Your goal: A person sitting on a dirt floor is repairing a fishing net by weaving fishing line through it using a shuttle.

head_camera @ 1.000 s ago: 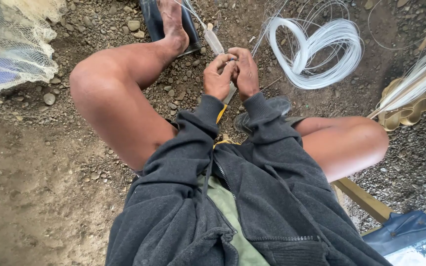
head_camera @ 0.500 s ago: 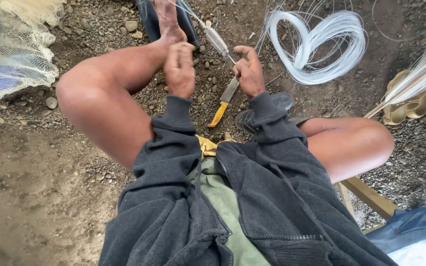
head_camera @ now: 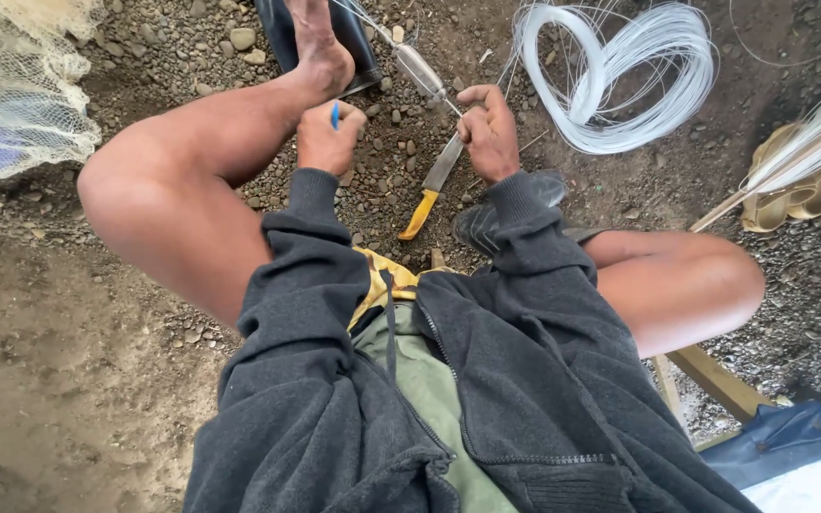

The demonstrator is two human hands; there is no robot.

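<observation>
My left hand (head_camera: 327, 138) is closed around a small blue tool whose tip sticks up above the fist, close beside my left ankle. My right hand (head_camera: 488, 131) pinches thin clear fishing line next to a pale oval float (head_camera: 422, 68) strung on that line. A knife with a yellow handle (head_camera: 432, 185) lies on the gravel just below my right hand, blade pointing up toward it. Both dark grey sleeves reach forward from my lap.
A coil of white monofilament line (head_camera: 620, 71) lies at the upper right. A pale fishing net (head_camera: 11, 95) is heaped at the upper left. A dark sandal (head_camera: 282, 33) sits under my left foot. Wooden slats (head_camera: 715, 380) and a blue sheet (head_camera: 791, 446) are at lower right.
My hands were together over the line, then separated. The left hand moved left toward my ankle with the blue tool; the right stayed on the line.
</observation>
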